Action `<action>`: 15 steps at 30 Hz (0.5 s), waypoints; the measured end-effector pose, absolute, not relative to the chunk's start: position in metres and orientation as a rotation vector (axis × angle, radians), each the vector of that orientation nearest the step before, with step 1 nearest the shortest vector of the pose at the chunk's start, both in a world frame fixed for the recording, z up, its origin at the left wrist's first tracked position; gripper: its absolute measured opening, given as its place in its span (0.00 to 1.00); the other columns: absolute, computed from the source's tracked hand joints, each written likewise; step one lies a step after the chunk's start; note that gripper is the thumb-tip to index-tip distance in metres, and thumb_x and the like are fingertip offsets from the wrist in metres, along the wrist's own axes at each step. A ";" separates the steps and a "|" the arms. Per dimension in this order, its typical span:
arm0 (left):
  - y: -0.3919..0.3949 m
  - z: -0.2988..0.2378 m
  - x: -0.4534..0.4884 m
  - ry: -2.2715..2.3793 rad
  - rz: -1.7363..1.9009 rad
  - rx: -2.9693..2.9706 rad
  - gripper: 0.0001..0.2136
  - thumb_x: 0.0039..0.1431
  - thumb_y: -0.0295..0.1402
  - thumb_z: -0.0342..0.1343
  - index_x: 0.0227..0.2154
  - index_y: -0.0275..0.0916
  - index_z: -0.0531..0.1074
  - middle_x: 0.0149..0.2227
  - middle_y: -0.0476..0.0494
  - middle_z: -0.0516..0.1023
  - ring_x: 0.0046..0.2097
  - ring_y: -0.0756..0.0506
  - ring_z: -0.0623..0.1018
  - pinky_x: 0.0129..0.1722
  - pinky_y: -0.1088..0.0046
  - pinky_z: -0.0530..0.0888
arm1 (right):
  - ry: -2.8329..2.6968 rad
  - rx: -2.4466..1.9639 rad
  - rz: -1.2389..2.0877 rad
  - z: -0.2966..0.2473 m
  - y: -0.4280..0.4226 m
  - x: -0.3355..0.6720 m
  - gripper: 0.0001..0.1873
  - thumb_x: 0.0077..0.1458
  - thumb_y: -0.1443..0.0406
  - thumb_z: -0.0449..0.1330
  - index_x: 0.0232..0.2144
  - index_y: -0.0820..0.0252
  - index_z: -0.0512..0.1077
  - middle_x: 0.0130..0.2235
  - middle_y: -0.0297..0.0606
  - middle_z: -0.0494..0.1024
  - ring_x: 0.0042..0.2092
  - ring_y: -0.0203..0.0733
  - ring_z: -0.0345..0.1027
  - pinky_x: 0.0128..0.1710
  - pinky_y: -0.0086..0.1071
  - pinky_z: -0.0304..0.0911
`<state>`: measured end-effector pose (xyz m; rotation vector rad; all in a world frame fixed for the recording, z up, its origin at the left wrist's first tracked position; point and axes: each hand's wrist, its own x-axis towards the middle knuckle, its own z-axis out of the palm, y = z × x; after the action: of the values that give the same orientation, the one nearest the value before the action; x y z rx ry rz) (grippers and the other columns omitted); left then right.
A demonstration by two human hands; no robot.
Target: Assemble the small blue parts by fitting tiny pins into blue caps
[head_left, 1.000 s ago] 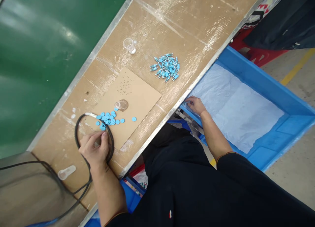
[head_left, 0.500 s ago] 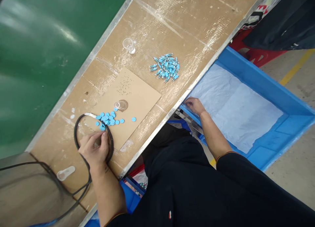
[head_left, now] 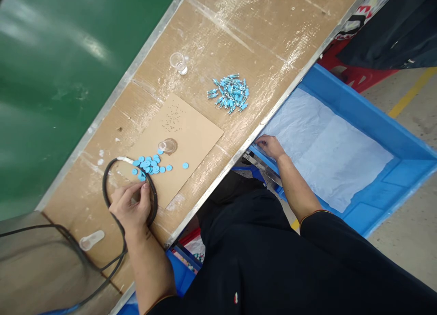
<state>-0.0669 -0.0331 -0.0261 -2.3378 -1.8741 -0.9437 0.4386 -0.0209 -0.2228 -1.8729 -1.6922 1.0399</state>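
My left hand is over the table inside a loop of black cable. Its thumb and index finger are pinched together at the cable, beside the blue discs; whatever lies between the fingertips is too small to make out. Those round discs are heaped on a tan sheet of board, with a small clear plastic piece beside them. My right hand rests at the near corner of a blue tray, its fingers curled together at the rim. What they grip, if anything, is hidden.
A pile of small blue-and-metal parts lies farther up the table. Clear plastic pieces sit behind it, and a clear spoon-shaped piece lies lower left. White sheeting lines the tray. A green panel borders the table.
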 end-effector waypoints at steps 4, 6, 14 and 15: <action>-0.033 -0.026 -0.067 -1.870 -0.947 -2.336 0.02 0.62 0.32 0.65 0.32 0.44 0.80 0.33 0.43 0.82 0.36 0.42 0.82 0.43 0.59 0.77 | -1.689 -1.881 1.042 -0.224 -0.021 0.439 0.16 0.57 0.67 0.57 0.41 0.58 0.85 0.46 0.42 0.85 0.40 0.43 0.76 0.49 0.35 0.69; -0.033 -0.026 -0.066 -1.878 -0.941 -2.331 0.03 0.63 0.33 0.65 0.32 0.44 0.80 0.33 0.43 0.82 0.36 0.42 0.82 0.43 0.59 0.77 | -1.688 -1.881 1.041 -0.225 -0.021 0.438 0.16 0.58 0.67 0.57 0.41 0.58 0.85 0.46 0.42 0.85 0.40 0.43 0.76 0.49 0.34 0.69; -0.034 -0.025 -0.064 -1.961 -0.923 -2.281 0.05 0.62 0.36 0.65 0.31 0.44 0.79 0.31 0.44 0.82 0.35 0.42 0.81 0.42 0.58 0.77 | -1.666 -1.877 1.034 -0.226 -0.020 0.439 0.16 0.56 0.68 0.58 0.40 0.58 0.85 0.45 0.42 0.85 0.39 0.43 0.75 0.49 0.36 0.69; -0.034 -0.025 -0.064 -1.962 -0.924 -2.285 0.05 0.62 0.36 0.65 0.31 0.44 0.79 0.32 0.44 0.82 0.35 0.42 0.81 0.43 0.58 0.77 | -1.657 -1.877 1.033 -0.226 -0.020 0.438 0.15 0.55 0.68 0.58 0.39 0.58 0.85 0.44 0.42 0.85 0.39 0.43 0.75 0.49 0.36 0.69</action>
<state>-0.0643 -0.0336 -0.0249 -2.2846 -1.9624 -0.9242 0.4384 -0.0204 -0.2264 -1.8774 -1.6574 1.0329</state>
